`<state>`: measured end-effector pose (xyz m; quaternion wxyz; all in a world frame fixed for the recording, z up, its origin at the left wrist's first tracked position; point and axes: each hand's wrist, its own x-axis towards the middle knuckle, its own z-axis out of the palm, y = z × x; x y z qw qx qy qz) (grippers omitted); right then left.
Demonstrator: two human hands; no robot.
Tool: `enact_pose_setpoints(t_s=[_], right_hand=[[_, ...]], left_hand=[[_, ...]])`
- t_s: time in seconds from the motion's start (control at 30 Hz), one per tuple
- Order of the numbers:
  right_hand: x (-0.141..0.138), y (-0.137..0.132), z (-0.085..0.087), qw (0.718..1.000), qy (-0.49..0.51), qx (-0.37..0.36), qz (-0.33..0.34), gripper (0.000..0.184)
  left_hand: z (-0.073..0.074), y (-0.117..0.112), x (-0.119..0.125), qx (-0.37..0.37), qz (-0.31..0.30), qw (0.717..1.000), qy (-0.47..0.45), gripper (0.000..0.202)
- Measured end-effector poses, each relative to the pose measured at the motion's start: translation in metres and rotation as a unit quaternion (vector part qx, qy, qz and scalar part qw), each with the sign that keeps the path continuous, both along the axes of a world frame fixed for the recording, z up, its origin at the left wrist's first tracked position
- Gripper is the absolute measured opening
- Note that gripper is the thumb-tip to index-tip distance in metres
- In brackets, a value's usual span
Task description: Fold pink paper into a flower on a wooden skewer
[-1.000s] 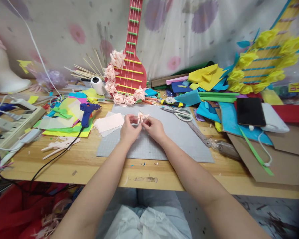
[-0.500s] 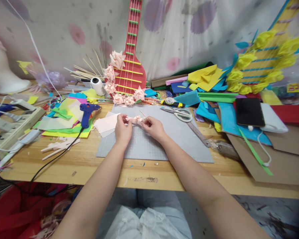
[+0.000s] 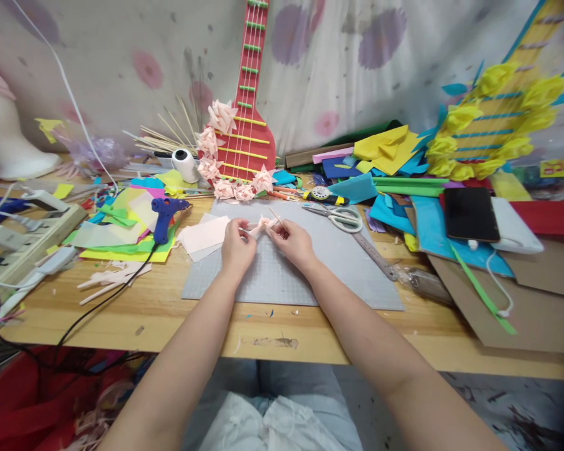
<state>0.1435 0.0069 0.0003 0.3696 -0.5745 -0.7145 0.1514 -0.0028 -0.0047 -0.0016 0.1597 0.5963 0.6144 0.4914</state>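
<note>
My left hand (image 3: 237, 245) and my right hand (image 3: 294, 242) meet over the grey cutting mat (image 3: 310, 275), both pinched on a small pale pink paper strip (image 3: 262, 227). The strip bunches near my right fingers, where a thin wooden stick (image 3: 275, 217) pokes up and away from them. A stack of pale pink paper sheets (image 3: 204, 237) lies just left of my left hand.
A blue glue gun (image 3: 165, 214) rests on coloured sheets to the left, its black cord trailing off the table edge. Scissors (image 3: 341, 217) and a metal ruler (image 3: 375, 253) lie right of my hands. A red paper guitar (image 3: 247, 141) with pink flowers leans behind. A phone (image 3: 470, 215) sits far right.
My left hand pulled left along the pink strip, stretching it out, then came back a little toward my right hand. The right hand with the stick barely shifted.
</note>
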Motion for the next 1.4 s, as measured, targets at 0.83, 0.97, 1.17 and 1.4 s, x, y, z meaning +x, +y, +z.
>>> enact_pose_setpoints(t_s=[0.83,0.97,1.17,1.4], right_hand=[[-0.007,-0.011,0.013,0.993,-0.105,-0.037,0.027,0.035],[-0.009,-0.01,0.01,0.996,-0.037,-0.012,0.076,0.036],[-0.009,-0.007,0.004,0.995,0.04,-0.021,0.092,0.035],[-0.01,-0.004,-0.001,0.989,0.109,-0.026,0.098,0.029]], left_hand=[[0.005,-0.004,0.001,-0.015,-0.091,0.994,0.05,0.027],[0.005,-0.002,0.001,0.025,-0.122,0.991,0.055,0.023],[0.007,-0.002,0.002,0.033,-0.136,0.988,0.062,0.025],[0.007,-0.003,0.002,0.034,-0.145,0.985,0.092,0.033]])
